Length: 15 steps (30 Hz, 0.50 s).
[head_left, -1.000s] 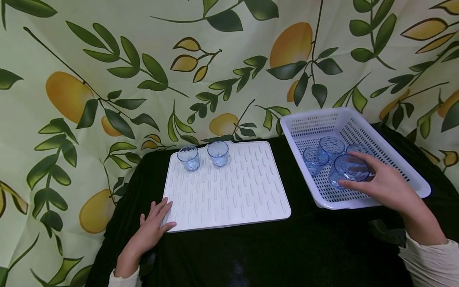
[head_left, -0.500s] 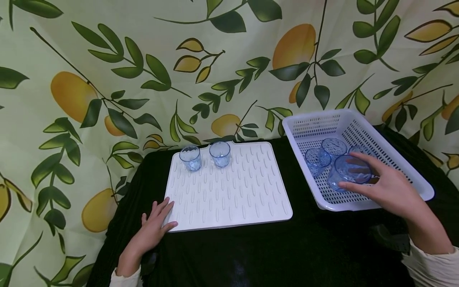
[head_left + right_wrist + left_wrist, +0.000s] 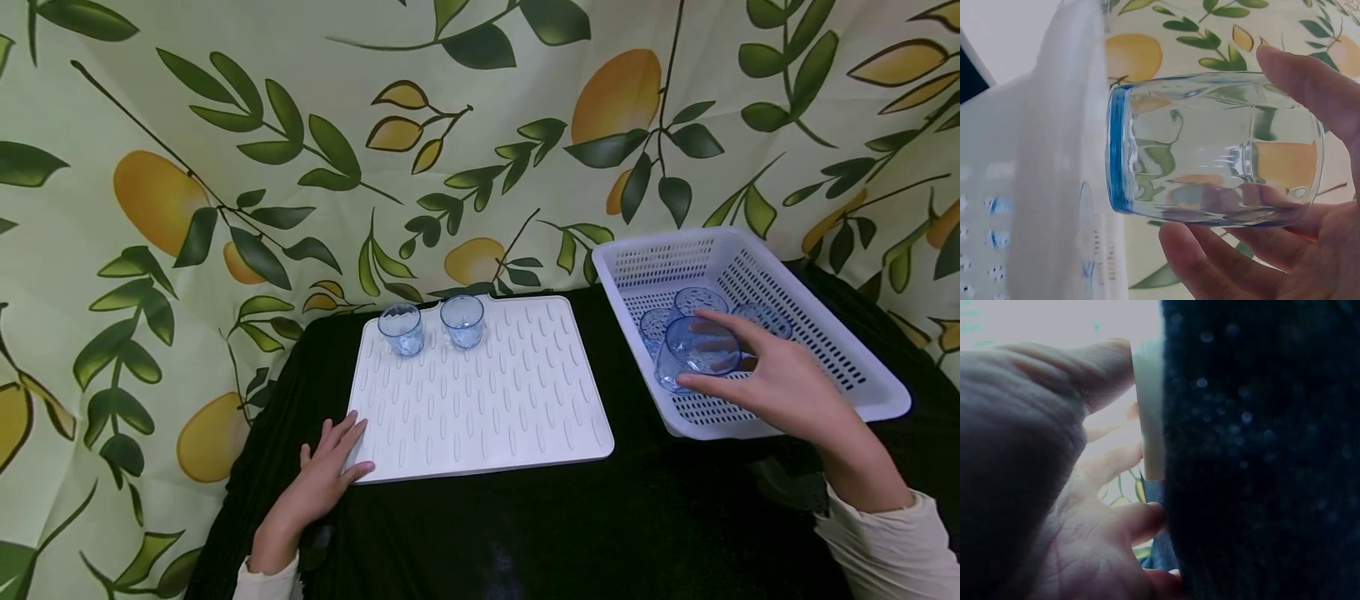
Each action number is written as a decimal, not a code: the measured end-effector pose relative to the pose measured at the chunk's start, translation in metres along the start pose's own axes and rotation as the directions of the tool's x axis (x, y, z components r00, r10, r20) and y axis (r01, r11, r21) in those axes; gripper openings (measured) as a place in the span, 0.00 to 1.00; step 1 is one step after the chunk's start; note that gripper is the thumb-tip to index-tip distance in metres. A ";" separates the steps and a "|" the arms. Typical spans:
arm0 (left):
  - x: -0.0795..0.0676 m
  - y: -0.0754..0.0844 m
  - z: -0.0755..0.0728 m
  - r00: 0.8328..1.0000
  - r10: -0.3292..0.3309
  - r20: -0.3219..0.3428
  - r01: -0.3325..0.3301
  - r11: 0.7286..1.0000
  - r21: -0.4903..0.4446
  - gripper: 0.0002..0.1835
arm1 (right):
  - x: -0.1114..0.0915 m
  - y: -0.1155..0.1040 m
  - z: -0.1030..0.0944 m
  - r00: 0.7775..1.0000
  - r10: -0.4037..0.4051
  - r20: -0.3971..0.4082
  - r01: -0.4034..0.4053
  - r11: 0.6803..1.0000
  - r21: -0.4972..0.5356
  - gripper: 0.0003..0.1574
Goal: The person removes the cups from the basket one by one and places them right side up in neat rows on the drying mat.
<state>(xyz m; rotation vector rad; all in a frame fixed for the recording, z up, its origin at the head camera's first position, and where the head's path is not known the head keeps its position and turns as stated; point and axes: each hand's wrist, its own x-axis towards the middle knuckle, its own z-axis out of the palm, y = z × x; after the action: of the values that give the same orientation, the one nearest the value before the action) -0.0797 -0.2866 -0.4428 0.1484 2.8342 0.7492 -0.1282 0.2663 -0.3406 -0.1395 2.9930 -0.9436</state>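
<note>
My right hand (image 3: 783, 383) grips a clear blue glass tumbler (image 3: 671, 367) near its rim, thumb on one side and fingers on the other. In the right wrist view the tumbler (image 3: 1210, 150) appears lifted over the basket, its thick blue base toward the basket wall. Three more tumblers (image 3: 699, 300) sit inside the white perforated basket (image 3: 678, 429), partly hidden by the held one. My left hand (image 3: 318, 479) rests with extended fingers at the front left corner of a white ridged mat (image 3: 487, 400). Thumb and fingers touch the mat's edge (image 3: 1152, 425) in the left wrist view.
Two blue tumblers, a left one (image 3: 402, 332) and a right one (image 3: 463, 323), stand upright side by side at the mat's back left. Black cloth (image 3: 525, 533) covers the table. Behind it hangs a fruit-patterned curtain (image 3: 300, 83).
My right hand has raised the tumbler from among the others in the basket and shifted it left. My left hand stays at the mat's corner.
</note>
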 end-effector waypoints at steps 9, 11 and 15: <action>-0.001 0.000 0.000 1.000 0.006 -0.012 -0.006 1.000 0.006 0.38 | 0.005 -0.021 0.011 0.998 -0.054 0.028 0.053 0.998 0.045 0.59; -0.001 0.000 0.000 1.000 0.008 -0.012 -0.008 1.000 0.010 0.38 | 0.005 -0.025 0.013 0.998 -0.061 0.027 0.060 0.997 0.042 0.59; -0.002 0.001 0.000 1.000 0.009 -0.010 -0.009 1.000 0.008 0.39 | 0.005 -0.032 0.017 0.996 -0.084 0.026 0.083 0.996 0.044 0.58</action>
<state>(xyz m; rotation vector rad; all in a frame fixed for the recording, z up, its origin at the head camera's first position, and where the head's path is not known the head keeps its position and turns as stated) -0.0781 -0.2863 -0.4424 0.1594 2.8481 0.7427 -0.1300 0.2299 -0.3358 -0.2769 2.9607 -1.0032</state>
